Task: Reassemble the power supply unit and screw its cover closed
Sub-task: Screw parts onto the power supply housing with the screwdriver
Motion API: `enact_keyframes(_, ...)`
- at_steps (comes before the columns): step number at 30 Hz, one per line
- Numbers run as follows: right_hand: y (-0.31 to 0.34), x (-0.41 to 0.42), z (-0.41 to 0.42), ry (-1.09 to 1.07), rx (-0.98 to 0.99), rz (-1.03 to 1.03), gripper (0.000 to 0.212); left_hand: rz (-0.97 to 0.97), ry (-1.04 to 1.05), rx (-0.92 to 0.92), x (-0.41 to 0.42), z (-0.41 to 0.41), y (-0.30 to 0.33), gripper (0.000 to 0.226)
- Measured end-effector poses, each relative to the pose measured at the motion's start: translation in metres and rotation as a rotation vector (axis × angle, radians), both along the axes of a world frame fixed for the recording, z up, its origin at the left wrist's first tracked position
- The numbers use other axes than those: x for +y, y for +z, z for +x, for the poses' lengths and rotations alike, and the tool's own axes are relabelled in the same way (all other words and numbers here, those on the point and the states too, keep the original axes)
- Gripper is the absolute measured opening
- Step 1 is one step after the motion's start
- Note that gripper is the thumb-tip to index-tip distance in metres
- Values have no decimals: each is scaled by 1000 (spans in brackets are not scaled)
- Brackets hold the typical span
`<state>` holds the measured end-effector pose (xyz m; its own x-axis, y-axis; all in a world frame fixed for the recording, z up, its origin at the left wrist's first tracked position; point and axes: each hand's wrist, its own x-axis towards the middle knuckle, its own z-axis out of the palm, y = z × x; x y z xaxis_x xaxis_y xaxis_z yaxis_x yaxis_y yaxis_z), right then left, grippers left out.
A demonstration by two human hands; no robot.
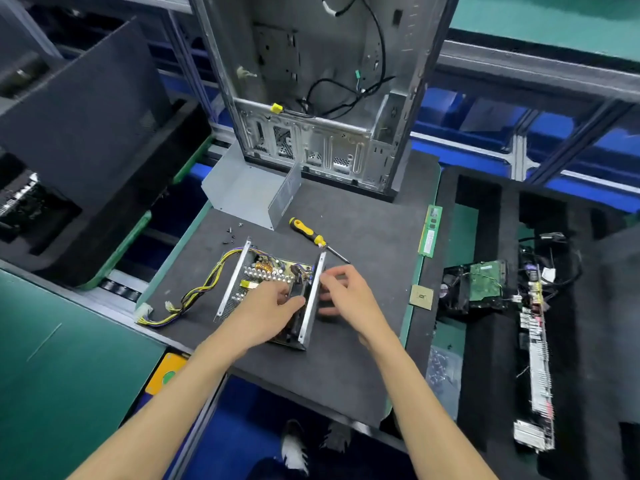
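The open power supply unit (pixel 242 282) lies on the dark mat, its circuit board and coil showing and a bundle of yellow and black cables (pixel 194 296) trailing to the left. My left hand (pixel 266 306) reaches inside the unit, fingers on a black part by the right wall. My right hand (pixel 346 292) rests against the outside of that right wall (pixel 313 299), fingers curled. The grey metal cover (pixel 249 188) lies apart behind the unit. A yellow-and-black screwdriver (pixel 311 237) lies just beyond the unit. Several small dark screws (pixel 231 233) are scattered near the cover.
An empty computer case (pixel 322 98) stands upright at the back of the mat. A RAM stick (pixel 429 230) and a CPU chip (pixel 421 296) lie at the mat's right edge. Black foam trays at the right hold a hard drive (pixel 485 278) and other boards.
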<state>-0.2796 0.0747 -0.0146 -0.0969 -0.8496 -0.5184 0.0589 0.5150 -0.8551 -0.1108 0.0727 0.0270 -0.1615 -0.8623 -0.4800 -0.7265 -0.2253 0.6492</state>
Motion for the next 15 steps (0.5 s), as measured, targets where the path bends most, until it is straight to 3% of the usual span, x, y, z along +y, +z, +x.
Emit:
enact_keyframes(6, -7, 3, -3, 36, -18, 35, 18, -131, 37, -70, 3, -6, 6, 28)
enact_keyframes(9, -8, 6, -2, 41, -4, 35, 20, -90, -40, -120, 3, -9, 4, 26)
enact_keyframes(13, -6, 11, -2, 42, -13, 52, 24, -100, -174, -211, -3, -4, 4, 42)
enact_keyframes(15, -4, 13, 0, 42, -10, 71, 27, -156, -210, -245, -7, -1, 4, 33)
